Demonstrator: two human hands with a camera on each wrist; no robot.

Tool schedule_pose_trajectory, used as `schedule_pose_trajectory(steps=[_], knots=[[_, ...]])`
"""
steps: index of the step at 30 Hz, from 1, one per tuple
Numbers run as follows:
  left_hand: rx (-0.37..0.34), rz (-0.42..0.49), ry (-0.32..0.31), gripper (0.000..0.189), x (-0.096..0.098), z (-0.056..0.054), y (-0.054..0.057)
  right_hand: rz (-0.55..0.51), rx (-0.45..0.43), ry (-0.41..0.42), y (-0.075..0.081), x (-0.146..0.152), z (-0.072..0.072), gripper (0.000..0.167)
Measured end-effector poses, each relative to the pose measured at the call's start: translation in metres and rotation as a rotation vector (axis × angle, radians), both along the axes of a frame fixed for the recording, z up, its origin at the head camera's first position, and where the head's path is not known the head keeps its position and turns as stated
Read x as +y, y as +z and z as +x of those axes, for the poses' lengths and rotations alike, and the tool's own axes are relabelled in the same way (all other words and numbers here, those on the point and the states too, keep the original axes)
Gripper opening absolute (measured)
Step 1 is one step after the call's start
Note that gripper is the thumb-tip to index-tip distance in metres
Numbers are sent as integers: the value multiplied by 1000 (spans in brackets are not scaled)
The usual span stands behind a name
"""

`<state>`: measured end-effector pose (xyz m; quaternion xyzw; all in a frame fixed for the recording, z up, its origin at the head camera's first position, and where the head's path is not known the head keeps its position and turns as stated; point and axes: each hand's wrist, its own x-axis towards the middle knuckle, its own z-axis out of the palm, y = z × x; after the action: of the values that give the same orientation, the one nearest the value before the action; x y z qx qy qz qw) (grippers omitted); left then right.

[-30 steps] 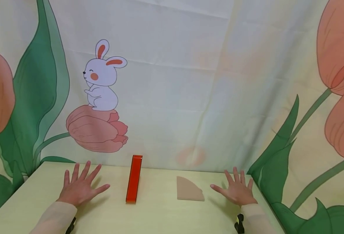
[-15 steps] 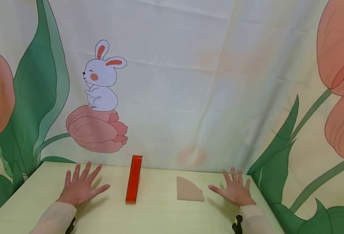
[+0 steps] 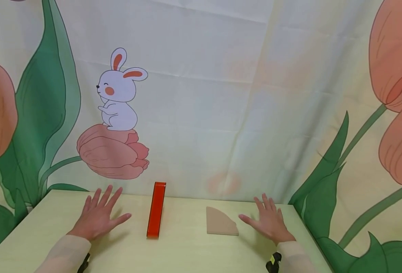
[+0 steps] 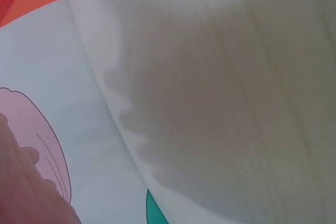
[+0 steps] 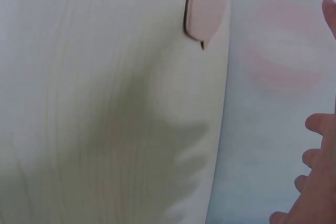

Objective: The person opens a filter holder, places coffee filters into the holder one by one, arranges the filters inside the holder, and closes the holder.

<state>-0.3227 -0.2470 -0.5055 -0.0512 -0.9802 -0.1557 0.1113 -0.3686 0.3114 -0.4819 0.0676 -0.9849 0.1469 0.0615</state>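
Both hands are raised above the pale table, their shadows lying on its top apart from them. The left hand is spread, fingers straight and thumb extended inward; it has hold of nothing. The right hand is likewise open-fingered, thumb well out and the other fingers closer together; it too grips nothing.

On method, I judge the step in hand to be an approach. It is best done by lowering each hand squarely, thumb and fingers arriving on opposite sides of a piece. The tan quarter-round piece looks thin and flat, so a pinch at its edge, or a slide to the table's edge, should serve better than a grab from above; a hasty touch could push it askew. The red bar is narrow and appears to have some height; a grip across its long sides seems soundest, as a knock might topple it.

On position, the red bar lies inward of the left thumb, clear of it. The tan piece lies inward of the right thumb, whose tip is near its notched curved edge; I find no contact.
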Motion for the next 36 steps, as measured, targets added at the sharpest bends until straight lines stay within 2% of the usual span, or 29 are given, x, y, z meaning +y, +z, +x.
schedule_pose_trajectory(steps=[6, 14, 25, 30, 36], knots=[[27, 30, -41, 104, 7, 0, 6, -107, 8, 65, 3, -13, 6, 103], [4, 83, -88, 106, 13, 1, 10, -248, -17, 123, 9, -37, 19, 97], [-43, 147, -98, 112, 23, 2, 12, -441, 153, 222, 6, -80, 31, 71], [-71, 191, -105, 110, 29, 1, 15, -547, 96, 289, 5, -100, 37, 63], [-107, 296, -120, 111, 34, -4, 16, -599, 30, 353, -4, -121, 39, 64]])
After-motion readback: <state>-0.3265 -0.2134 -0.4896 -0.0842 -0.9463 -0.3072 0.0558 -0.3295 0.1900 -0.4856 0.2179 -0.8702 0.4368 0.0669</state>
